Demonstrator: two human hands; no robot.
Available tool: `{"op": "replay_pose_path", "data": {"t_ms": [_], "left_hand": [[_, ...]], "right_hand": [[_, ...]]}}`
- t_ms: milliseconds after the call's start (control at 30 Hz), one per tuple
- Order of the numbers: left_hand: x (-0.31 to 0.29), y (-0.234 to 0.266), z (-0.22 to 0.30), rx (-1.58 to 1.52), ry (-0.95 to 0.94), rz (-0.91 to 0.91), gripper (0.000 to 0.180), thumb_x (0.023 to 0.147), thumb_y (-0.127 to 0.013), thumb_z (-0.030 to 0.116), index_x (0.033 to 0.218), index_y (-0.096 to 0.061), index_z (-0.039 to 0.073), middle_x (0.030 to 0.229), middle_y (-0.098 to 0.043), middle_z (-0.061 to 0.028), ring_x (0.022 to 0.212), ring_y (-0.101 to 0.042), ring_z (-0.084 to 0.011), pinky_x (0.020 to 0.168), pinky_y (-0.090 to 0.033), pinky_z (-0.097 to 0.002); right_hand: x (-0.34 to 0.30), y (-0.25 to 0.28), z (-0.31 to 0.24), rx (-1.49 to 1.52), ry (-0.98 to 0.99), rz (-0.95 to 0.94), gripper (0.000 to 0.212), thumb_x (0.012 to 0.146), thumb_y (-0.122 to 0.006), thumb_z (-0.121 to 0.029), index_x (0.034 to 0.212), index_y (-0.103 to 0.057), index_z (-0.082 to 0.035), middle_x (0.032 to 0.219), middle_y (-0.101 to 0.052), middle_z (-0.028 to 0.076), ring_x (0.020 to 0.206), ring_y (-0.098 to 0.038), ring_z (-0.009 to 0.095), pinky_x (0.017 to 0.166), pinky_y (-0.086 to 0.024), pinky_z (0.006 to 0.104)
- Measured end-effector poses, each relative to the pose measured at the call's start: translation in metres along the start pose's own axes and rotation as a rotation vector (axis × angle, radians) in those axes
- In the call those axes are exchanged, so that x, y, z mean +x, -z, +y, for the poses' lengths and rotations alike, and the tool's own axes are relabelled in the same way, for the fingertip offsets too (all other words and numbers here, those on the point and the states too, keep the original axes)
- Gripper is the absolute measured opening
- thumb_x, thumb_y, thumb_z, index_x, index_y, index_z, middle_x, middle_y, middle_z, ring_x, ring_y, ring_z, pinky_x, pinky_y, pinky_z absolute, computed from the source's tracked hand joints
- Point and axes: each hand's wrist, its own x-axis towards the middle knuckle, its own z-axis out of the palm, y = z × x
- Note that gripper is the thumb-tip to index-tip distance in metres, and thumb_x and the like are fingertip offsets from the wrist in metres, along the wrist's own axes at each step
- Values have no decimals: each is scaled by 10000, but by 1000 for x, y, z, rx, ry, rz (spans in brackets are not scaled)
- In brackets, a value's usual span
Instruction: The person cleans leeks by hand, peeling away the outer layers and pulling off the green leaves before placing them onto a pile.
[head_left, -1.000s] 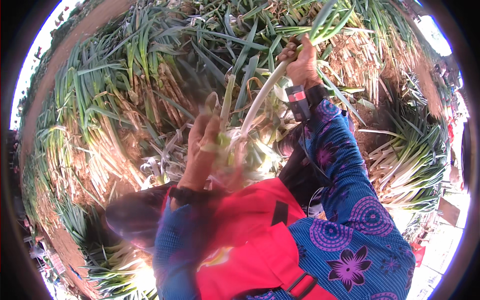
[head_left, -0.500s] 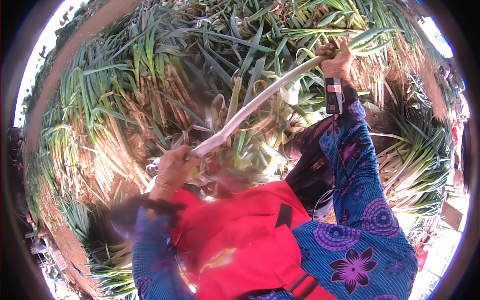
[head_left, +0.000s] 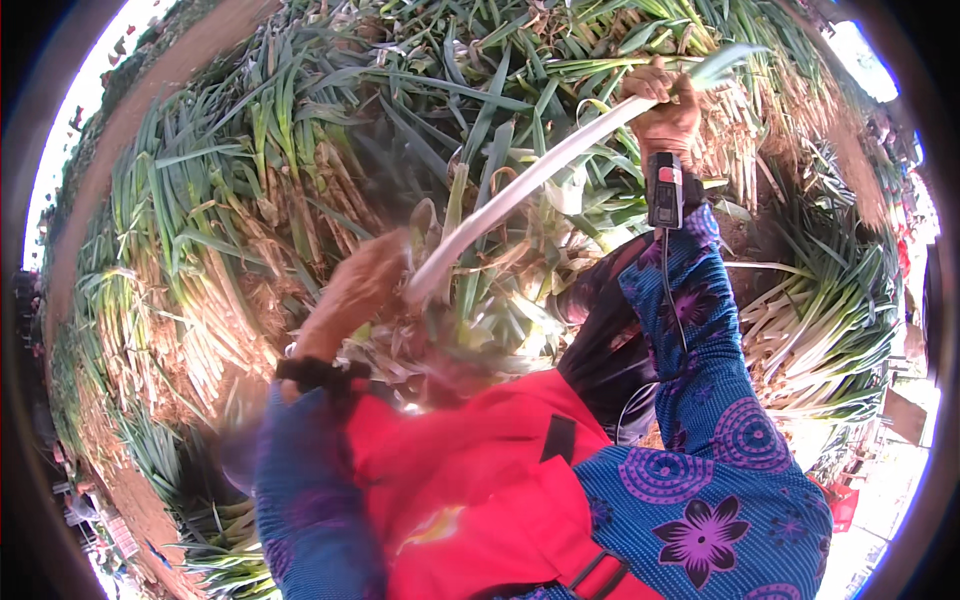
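Note:
A long leek (head_left: pixel 560 160) slants across the middle of the view, its white lower end toward the near left and its green top at the far right. My right hand (head_left: pixel 667 112) is closed round its upper part, with the green leaves sticking out past the fist. Beside the white end is my left hand (head_left: pixel 365 280), smeared by motion, so its fingers cannot be made out. Whether it touches the stalk is unclear. Loose leaves and peelings (head_left: pixel 520 330) lie under the leek, in front of my red apron (head_left: pixel 470 440).
Bundled leeks (head_left: pixel 190 310) stand in rows on the left, roots toward me. More leeks (head_left: pixel 820 335) lie in a pile on the right, and a heap of green leaves (head_left: pixel 420 100) spreads across the far side. A brown dirt strip (head_left: pixel 130 130) runs along the far left.
My left hand has moved forward and slightly right, off its earlier place at the stalk's white end. The leek has shifted slightly and is steeper, still in my right hand.

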Motion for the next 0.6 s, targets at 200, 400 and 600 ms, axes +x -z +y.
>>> {"op": "replay_pose_path", "data": {"t_ms": [200,400,600], "left_hand": [[6,-59,56,-908,37,-422,616,998,-374,482,1343,-461,-21,1120,-621,-146,1050,-595,-238,921,-468,-369],[-5,-76,43,-1037,98,-474,469,961,-544,324,1251,-500,-42,941,-619,-109,817,-607,-159,731,-495,-276],[-11,-84,41,-1106,142,-576,296,928,-611,234,1095,-553,-4,913,-603,-65,780,-572,-128,692,-471,-251]], "right_hand": [[5,0,13,21,-236,-171,344,852,-559,-262,945,-576,69,615,-468,14,494,-432,134,507,-376,282],[2,-21,28,85,-391,-277,328,872,-531,-285,892,-570,40,568,-412,-1,495,-417,121,514,-369,279],[-6,-39,60,-91,-339,-211,289,916,-528,-253,954,-517,33,574,-426,-11,451,-437,108,479,-382,248]]}}
